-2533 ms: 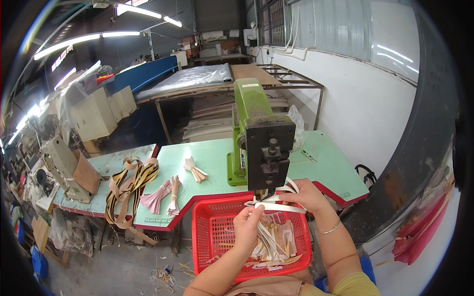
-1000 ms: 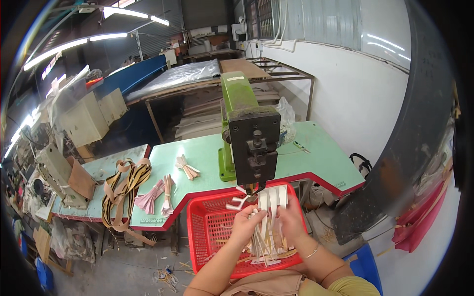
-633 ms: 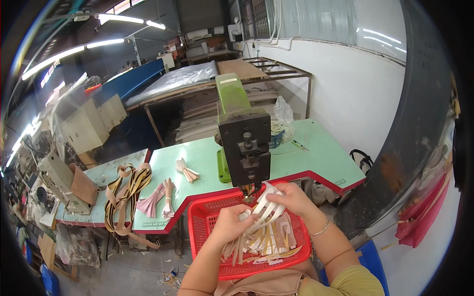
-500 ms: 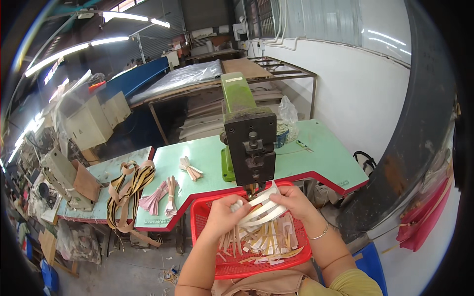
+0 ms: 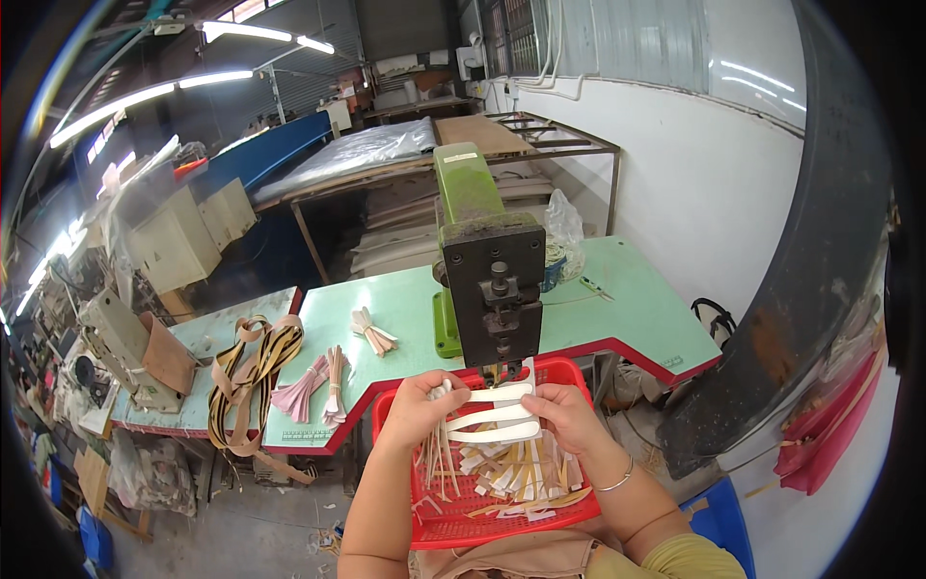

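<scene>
My left hand point(image 5: 424, 410) is closed on the left end of a white strap piece point(image 5: 497, 395), which spreads into several bands between my hands. Thin pale strips point(image 5: 440, 465) hang below that hand. At the piece's right end, my right hand point(image 5: 569, 417) pinches it between thumb and fingers. Its upper edge lies right under the needle area of a green and black sewing machine point(image 5: 492, 289); whether the needle touches it I cannot tell. Beneath both hands sits a red plastic basket point(image 5: 511, 533) holding a pile of white, tan and yellowish strips point(image 5: 521, 473).
Tied strip bundles point(image 5: 371, 331) and striped webbing point(image 5: 253, 372) lie on the green table point(image 5: 386, 289) to the left. Small snips point(image 5: 595, 288) and a plastic bag point(image 5: 564, 222) are right of the machine. A dark pillar point(image 5: 762, 318) stands at the right, a second machine point(image 5: 135, 347) far left.
The white piece has turned from slanted to nearly level, its bands now fanned apart. My left hand has shifted slightly left, and thin strips now hang visibly beneath it.
</scene>
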The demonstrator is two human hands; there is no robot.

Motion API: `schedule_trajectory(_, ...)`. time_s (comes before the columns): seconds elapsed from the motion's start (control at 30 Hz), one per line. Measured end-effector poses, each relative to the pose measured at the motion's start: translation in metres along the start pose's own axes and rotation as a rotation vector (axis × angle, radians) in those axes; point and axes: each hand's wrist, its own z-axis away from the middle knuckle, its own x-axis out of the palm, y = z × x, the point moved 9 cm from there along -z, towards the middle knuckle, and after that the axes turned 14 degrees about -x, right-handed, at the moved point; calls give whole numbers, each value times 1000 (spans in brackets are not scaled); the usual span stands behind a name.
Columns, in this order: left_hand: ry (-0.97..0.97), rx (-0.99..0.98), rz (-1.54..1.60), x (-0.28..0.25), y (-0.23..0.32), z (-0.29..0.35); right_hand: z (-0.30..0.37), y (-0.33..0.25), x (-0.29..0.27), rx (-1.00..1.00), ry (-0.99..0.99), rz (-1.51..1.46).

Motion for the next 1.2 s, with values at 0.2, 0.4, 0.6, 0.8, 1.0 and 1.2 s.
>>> schedule_trajectory(0.2,-3,-7,89,-9,-7,1,-3,10,3,-12,27,-65)
schedule_trajectory(0.4,46,-10,93,-21,-12,5,-6,13,11,-13,26,-63)
schedule_trajectory(0.6,49,-32,174,-28,-19,11,-7,14,21,-17,12,-67)
schedule_trajectory(0.8,35,-14,231,-26,-26,21,-9,13,23,-2,10,-42)
schedule_trajectory(1.0,36,-28,277,-25,-34,25,-10,11,25,-13,-9,-4)
schedule_trajectory(1.2,36,-49,272,-21,-43,35,-11,8,26,-19,-11,15)
